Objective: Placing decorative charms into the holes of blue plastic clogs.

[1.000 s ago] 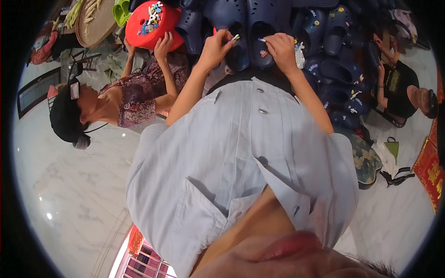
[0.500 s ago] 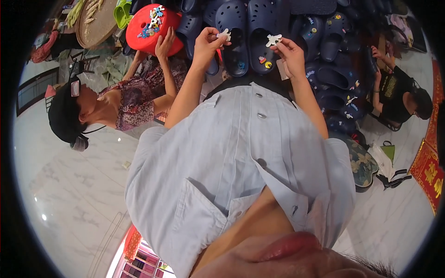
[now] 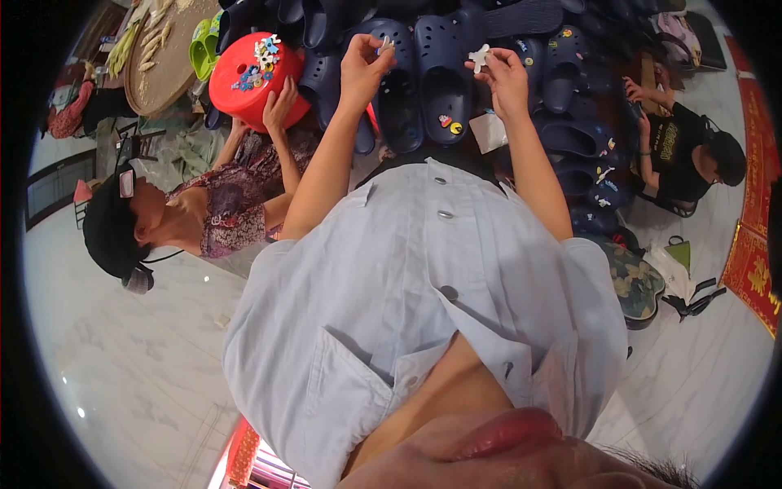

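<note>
A: Item, left hand: grip pinched on a small charm. Right hand: grip pinched on a white shoe charm.

B: Location?

A: Both just above the navy clog. Step, judged: fitting charms; next needs a hole lined up.

B: Nearby?

A: Red stool, left of the clog.

Tiny piece in left hand indistinct

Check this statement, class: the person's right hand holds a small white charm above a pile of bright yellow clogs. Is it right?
Not quite. The head view shows the right hand holding the small white charm, but the clogs beneath are dark navy blue, not bright yellow.
</note>
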### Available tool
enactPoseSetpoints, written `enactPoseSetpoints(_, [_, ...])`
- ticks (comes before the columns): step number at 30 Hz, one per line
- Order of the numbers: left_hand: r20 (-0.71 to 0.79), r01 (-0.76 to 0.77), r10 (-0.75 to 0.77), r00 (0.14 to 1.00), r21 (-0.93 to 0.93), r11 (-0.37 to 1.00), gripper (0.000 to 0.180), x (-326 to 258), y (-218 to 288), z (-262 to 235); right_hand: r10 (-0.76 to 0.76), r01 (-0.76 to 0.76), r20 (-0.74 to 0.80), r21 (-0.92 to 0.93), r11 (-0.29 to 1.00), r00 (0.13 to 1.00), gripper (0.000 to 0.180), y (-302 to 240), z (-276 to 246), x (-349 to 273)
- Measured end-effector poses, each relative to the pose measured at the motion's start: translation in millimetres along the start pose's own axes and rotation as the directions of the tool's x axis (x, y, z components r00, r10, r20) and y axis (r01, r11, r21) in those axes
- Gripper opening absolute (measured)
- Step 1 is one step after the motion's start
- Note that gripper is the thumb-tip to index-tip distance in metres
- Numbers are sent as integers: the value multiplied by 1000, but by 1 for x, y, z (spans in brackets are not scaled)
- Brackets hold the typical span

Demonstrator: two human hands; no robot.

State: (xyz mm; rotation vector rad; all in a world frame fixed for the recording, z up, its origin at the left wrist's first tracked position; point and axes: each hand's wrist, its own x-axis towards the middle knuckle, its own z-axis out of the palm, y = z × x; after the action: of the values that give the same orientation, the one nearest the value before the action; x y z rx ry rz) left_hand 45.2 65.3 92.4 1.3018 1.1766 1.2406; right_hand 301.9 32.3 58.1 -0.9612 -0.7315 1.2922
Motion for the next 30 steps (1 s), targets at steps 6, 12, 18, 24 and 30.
enactPoseSetpoints(6, [127, -280, 254, 959, 273, 920, 25, 17, -3, 23, -6, 3, -24, -131, 991, 1000, 24, 10, 0, 11])
enactPoseSetpoints(12, [407, -629, 483, 775, 572, 527, 16, 21, -21, 39, -15, -5, -98, -205, 979, 995, 31, 20, -3, 24])
enactPoseSetpoints(18, [557, -661, 357, 750, 614, 431, 30, 10, -28, 44, -314, 160, -106, -684, 712, 943, 18, 37, 1, 65])
enactPoseSetpoints(24, [521, -659, 416, 745, 670, 341, 30, 11, -40, 46, -509, 359, 118, -839, 408, 853, 16, 54, 15, 105])
enactPoseSetpoints(30, [505, -645, 409, 761, 656, 391, 29, 12, -41, 42, -334, 427, 322, -849, 313, 886, 27, 63, 27, 109])
